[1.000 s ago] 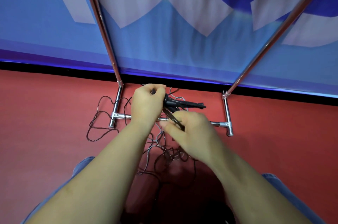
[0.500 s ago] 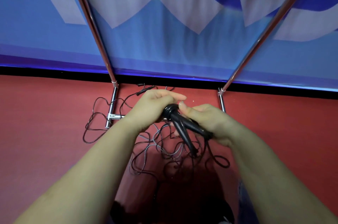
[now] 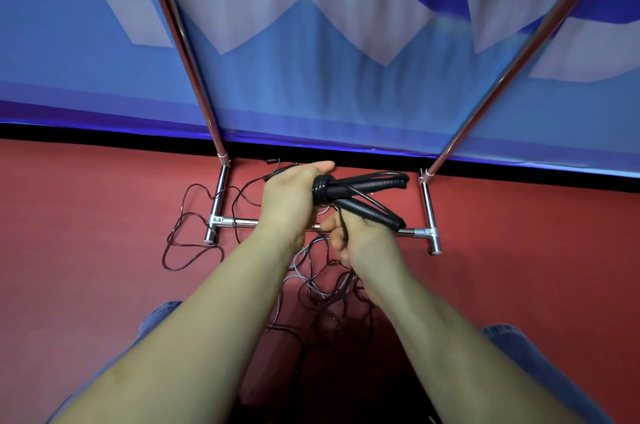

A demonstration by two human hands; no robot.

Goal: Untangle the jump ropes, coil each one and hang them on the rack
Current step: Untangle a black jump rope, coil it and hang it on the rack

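Red floor point(image 3: 86, 250) holds tangled cords point(image 3: 194, 243). Left hand point(image 3: 287, 205) grips two black handles point(image 3: 360, 195); right hand point(image 3: 356, 240) pinches a cord, which could knot tighter if yanked.

Left hand point(image 3: 287, 202) grips two black handles point(image 3: 367, 197) at their butt ends. Right hand point(image 3: 360, 243) apparently pinches a thin cord. Tangled ropes point(image 3: 194, 236) on red floor point(image 3: 86, 250), round rack base point(image 3: 427, 212).

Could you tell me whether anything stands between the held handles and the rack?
No solid object does. The left hand grips the black handles just above the rack, but their cord runs down into the tangled ropes on the floor.
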